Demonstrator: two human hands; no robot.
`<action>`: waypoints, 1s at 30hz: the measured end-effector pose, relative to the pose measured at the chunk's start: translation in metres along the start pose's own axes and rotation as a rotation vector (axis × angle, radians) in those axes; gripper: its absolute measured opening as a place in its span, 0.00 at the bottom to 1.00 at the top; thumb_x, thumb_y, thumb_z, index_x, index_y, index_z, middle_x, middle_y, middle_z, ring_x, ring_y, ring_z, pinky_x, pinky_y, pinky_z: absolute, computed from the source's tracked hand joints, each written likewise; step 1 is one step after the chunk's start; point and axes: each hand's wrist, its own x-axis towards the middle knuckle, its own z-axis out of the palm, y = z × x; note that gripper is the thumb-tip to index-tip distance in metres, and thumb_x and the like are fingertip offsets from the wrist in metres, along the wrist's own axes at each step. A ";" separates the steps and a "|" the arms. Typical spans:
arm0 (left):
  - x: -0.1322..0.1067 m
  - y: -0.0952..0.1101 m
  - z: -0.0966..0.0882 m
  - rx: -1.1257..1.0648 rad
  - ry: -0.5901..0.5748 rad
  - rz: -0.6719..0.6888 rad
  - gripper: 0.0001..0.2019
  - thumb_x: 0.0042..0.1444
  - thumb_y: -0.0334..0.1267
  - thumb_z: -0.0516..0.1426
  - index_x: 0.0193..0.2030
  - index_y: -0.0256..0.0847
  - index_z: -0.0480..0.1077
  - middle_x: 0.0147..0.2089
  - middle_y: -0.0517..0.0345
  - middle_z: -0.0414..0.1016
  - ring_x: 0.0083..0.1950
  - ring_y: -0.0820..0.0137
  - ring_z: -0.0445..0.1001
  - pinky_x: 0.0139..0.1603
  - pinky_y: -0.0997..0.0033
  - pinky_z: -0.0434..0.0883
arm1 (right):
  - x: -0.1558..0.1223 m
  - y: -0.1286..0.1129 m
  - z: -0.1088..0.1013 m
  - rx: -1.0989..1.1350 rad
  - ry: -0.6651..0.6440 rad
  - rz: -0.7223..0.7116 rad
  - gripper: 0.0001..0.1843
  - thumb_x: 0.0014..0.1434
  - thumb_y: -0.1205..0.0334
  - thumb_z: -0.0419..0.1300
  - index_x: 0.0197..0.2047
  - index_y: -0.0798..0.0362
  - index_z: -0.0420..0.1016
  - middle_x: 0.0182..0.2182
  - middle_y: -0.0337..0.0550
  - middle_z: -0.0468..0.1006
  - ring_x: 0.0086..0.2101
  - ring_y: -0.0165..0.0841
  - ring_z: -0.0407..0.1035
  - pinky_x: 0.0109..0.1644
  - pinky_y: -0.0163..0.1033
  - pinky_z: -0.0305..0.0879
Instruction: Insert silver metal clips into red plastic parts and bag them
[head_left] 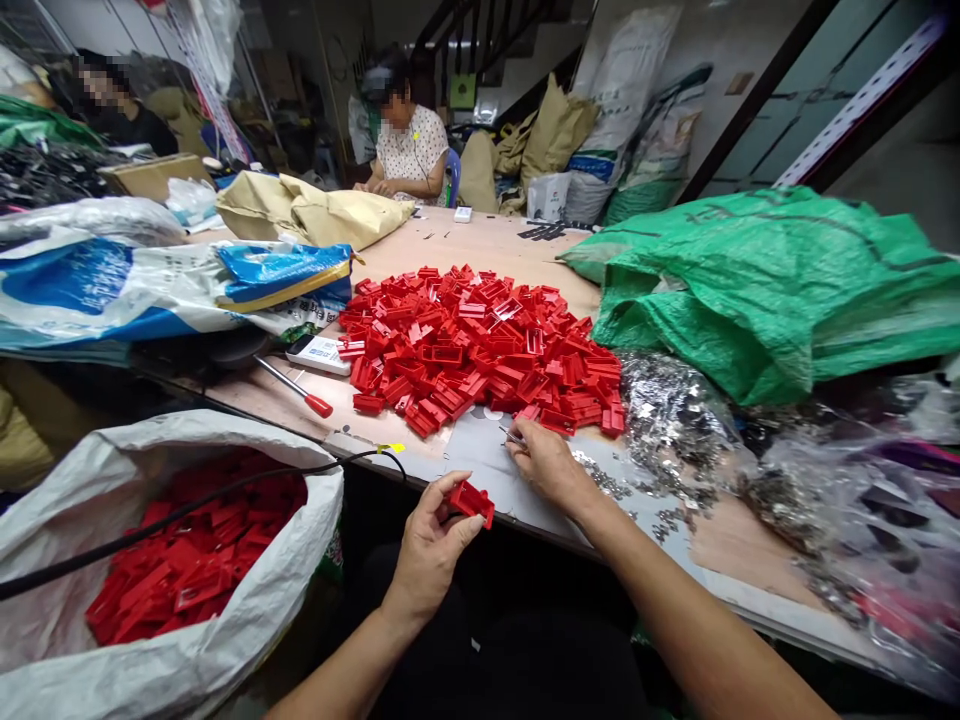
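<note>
My left hand (pixel 433 545) pinches a small red plastic housing (pixel 474 503) between thumb and fingers, just off the table's front edge. To its right, my right hand (pixel 546 462) is closed over the grey sheet on the table. A thin metallic piece (pixel 513 436) pokes out from its fingertips, too small to name. Right behind both hands rises a big heap of red plastic housings (pixel 472 350). Small shiny metal pieces (pixel 667 410) lie in a pile to the right of my right hand, some scattered beside the wrist.
A white sack (pixel 300 560) holding more red housings stands at lower left, a black cable crossing it. A red-handled screwdriver (pixel 296 388) and a white device (pixel 321 353) lie left of the heap. Green sacking (pixel 750 280) covers the right. Two people sit farther back.
</note>
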 end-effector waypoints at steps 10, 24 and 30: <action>-0.003 0.001 0.006 0.089 -0.002 0.131 0.21 0.55 0.36 0.61 0.56 0.46 0.70 0.50 0.54 0.71 0.46 0.68 0.75 0.50 0.66 0.73 | -0.067 -0.029 0.003 0.717 -0.127 0.109 0.12 0.57 0.55 0.58 0.39 0.50 0.60 0.28 0.34 0.68 0.27 0.27 0.61 0.31 0.33 0.58; -0.013 0.008 0.015 0.054 -0.115 0.045 0.22 0.55 0.38 0.61 0.57 0.44 0.69 0.47 0.54 0.76 0.46 0.67 0.75 0.49 0.66 0.73 | -0.089 -0.037 -0.008 1.063 -0.225 0.268 0.25 0.53 0.41 0.61 0.41 0.49 0.56 0.25 0.30 0.64 0.19 0.21 0.52 0.22 0.29 0.45; -0.003 0.005 0.015 0.057 -0.114 0.095 0.19 0.52 0.36 0.62 0.52 0.43 0.66 0.52 0.53 0.73 0.48 0.67 0.75 0.50 0.66 0.72 | -0.098 -0.022 -0.013 0.826 -0.168 0.195 0.20 0.61 0.42 0.52 0.47 0.49 0.61 0.30 0.35 0.64 0.25 0.26 0.58 0.27 0.34 0.57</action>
